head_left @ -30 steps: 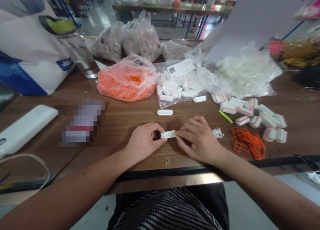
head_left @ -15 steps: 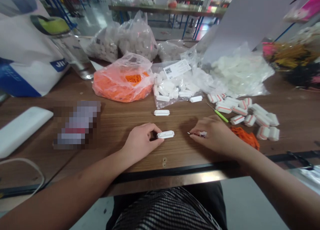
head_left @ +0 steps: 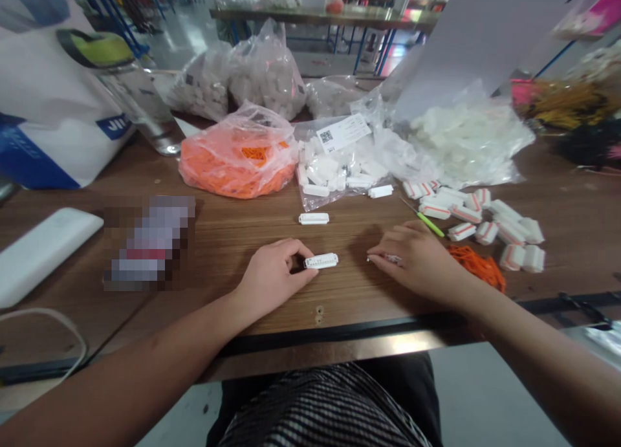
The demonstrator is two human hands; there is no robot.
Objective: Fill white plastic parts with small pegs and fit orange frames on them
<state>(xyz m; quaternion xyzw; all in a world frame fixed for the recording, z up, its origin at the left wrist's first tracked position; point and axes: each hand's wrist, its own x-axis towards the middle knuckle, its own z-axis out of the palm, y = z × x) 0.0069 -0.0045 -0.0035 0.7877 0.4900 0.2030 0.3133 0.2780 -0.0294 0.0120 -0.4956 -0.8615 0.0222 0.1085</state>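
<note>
White plastic bar lies on the tabletop at 3 o'clock from the left hand, whose closed fingers grip its end, steadying it. At the bar's 3 o'clock, the right hand draws its fingers together; whether they grip anything, I cannot tell.

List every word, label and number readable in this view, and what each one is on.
"JI", then unclear letters: on the blue patch of the white carrier bag.
White label with QR code, on the clear plastic bag: print too small to read.
Pixelated item on the table: too blurred to read.
</note>
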